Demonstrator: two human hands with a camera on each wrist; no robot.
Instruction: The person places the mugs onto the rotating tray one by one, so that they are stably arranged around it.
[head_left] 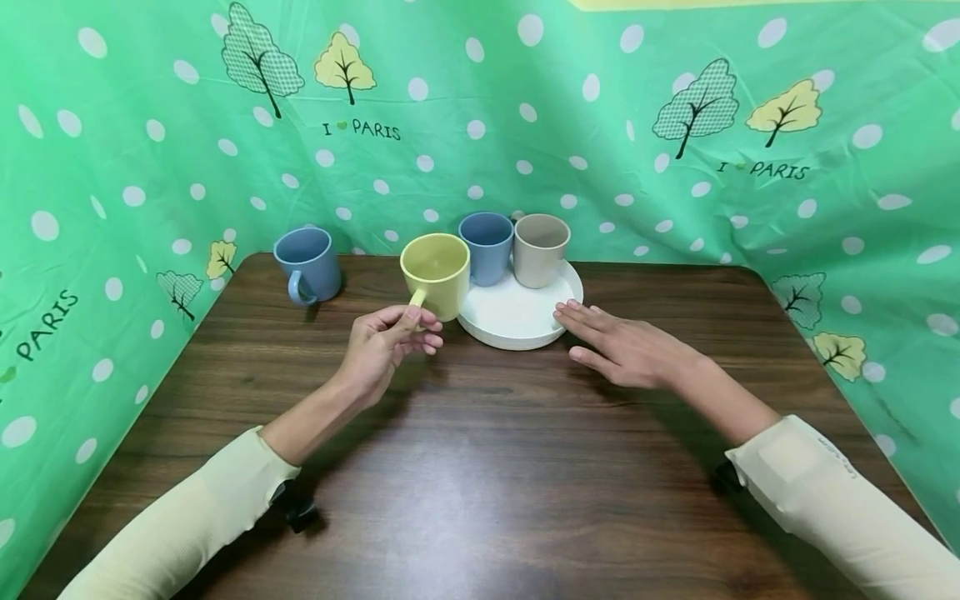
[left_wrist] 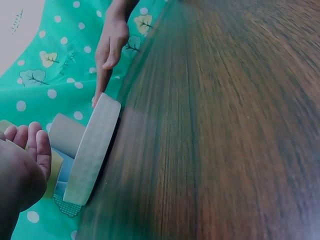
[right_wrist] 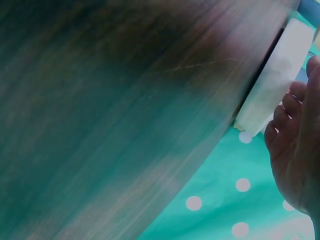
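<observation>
My left hand (head_left: 386, 346) pinches the handle of a yellow mug (head_left: 437, 275), which is held up at the left edge of a round white tray (head_left: 521, 321). Two mugs stand on the back of that tray: a blue mug (head_left: 489, 248) and, to its right, a beige mug (head_left: 540, 250). With fingers extended, my right hand (head_left: 630, 343) is at the tray's right rim, its fingertips over or on the edge. In the left wrist view the yellow mug is mostly hidden behind the left hand (left_wrist: 25, 170).
Another blue mug (head_left: 307, 265) stands at the back left of the dark wooden table (head_left: 480, 467), its handle toward the front. A green dotted cloth (head_left: 480, 108) hangs behind and along both sides of the table.
</observation>
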